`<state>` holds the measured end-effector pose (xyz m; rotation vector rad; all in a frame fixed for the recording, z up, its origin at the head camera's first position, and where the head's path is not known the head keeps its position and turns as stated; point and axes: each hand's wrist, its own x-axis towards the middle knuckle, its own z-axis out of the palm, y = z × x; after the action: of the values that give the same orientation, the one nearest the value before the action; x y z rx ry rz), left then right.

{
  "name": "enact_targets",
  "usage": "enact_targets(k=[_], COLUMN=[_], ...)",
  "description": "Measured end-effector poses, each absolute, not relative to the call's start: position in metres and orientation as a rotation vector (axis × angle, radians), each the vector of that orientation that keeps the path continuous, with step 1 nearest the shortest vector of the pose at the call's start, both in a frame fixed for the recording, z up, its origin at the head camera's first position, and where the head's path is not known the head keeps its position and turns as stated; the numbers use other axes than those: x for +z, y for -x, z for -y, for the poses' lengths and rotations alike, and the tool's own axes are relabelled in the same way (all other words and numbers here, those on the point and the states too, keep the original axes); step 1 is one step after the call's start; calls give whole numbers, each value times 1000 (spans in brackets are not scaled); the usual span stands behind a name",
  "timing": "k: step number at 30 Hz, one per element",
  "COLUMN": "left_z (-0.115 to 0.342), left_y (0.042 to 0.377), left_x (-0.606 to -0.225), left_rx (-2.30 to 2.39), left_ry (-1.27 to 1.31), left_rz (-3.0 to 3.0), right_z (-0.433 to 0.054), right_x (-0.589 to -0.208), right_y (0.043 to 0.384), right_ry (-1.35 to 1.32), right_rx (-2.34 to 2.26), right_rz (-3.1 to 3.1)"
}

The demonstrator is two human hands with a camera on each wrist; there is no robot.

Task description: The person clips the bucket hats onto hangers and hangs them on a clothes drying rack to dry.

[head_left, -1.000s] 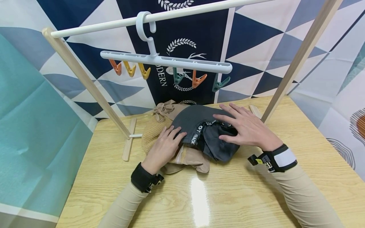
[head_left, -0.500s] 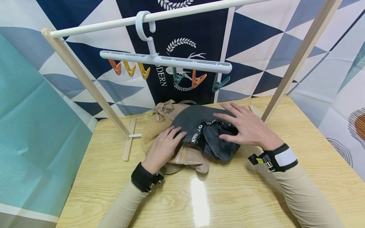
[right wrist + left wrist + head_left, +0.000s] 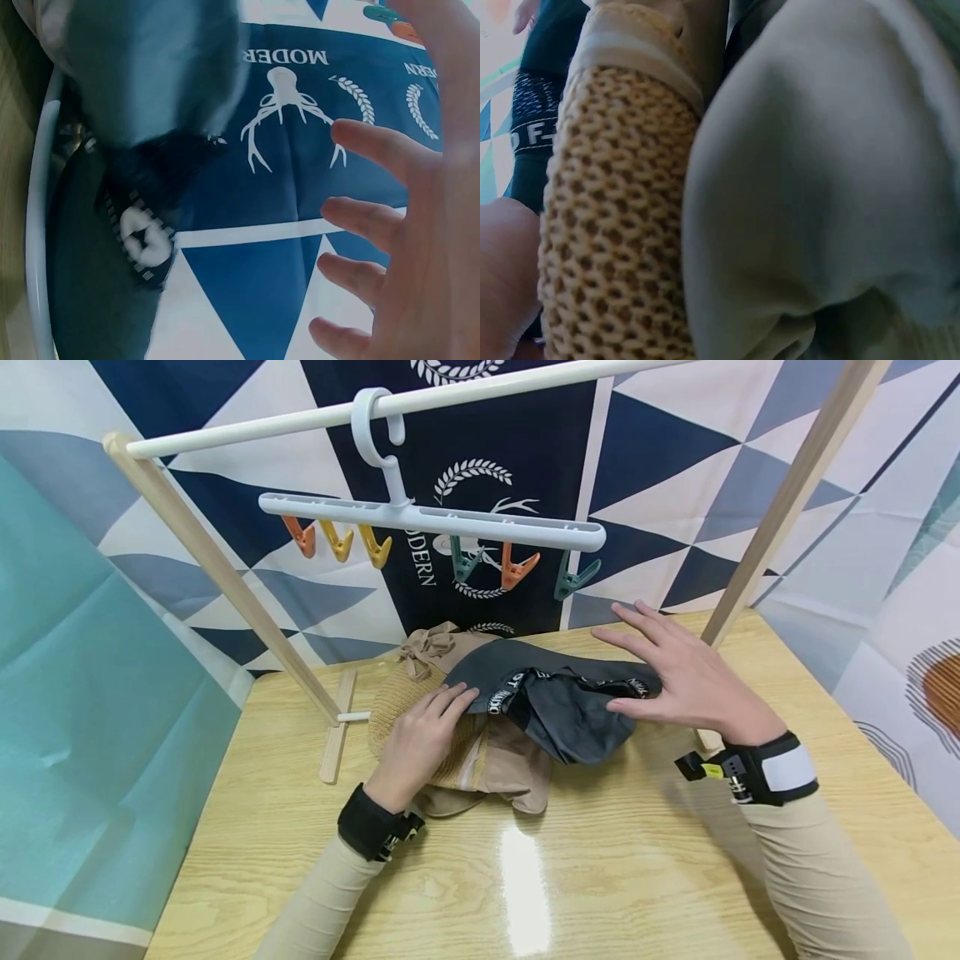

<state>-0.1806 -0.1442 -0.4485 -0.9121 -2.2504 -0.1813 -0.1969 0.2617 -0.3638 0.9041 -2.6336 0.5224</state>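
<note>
Left hand (image 3: 415, 745) pinches the brim of the dark grey hat (image 3: 581, 722), its thumb hidden from us; right hand (image 3: 686, 685) is spread at the hat's other side, and we cannot tell whether its thumb touches. The grey hat partly covers a woven hat (image 3: 393, 703) on the table (image 3: 615, 868). Band (image 3: 501, 696) lettering is creased; we read an F in the left wrist view. Behind a pale hanger (image 3: 442, 518), the cloth (image 3: 540, 452) reads "MODER", inverted and cut short by the hat, in the right wrist view.
</note>
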Motion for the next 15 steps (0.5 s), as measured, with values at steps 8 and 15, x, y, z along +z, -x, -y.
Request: enact_targets(k=[8,15], left_z=[149,156], left_y=[175,169], left_x=[-427,-411], left_rx=[-257,-348], left_ry=[842,748], left_rz=[2202,2197], right_z=[-264,-264], right_x=[-363,-363], right_y=[197,196], right_ry=[-1008,-1081], right_rx=[573,602], right_rz=[2580,2539])
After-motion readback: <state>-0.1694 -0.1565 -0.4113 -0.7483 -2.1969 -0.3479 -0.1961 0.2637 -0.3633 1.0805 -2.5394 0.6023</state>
